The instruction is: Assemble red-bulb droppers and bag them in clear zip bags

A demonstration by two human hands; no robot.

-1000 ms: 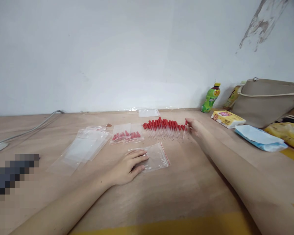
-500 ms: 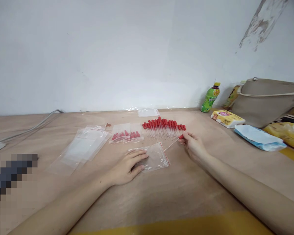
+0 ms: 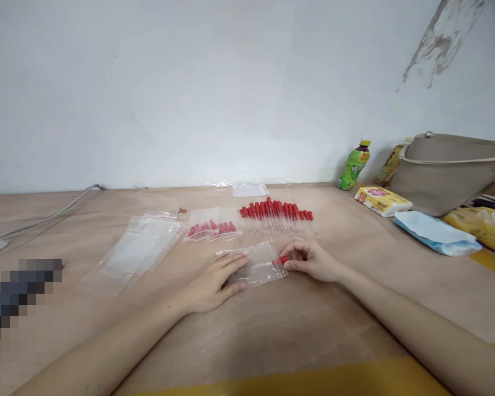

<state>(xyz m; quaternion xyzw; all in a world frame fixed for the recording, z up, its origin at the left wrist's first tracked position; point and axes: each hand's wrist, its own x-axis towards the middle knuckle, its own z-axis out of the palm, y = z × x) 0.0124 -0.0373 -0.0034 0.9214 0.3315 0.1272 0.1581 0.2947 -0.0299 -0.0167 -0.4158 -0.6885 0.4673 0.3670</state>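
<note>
My left hand lies flat with fingers stretched over the left part of a clear zip bag. Between the thumb and fingers of my right hand is the red bulb of a dropper. Its clear stem points left into the bag, and the bulb is at the red-edged mouth. Just beyond is a row of droppers with red bulbs and thin clear stems. Left of the row lie two filled zip bags showing red bulbs inside.
Flat zip bags overlap at the left, and a white packet lies by the wall. At right are a green bottle, a tissue pack, a blue-white packet and a grey bag. A cable runs left.
My right hand has moved left and nearer to me with the dropper. The stem has gone into the bag up to the bulb. My left hand stays in place.
</note>
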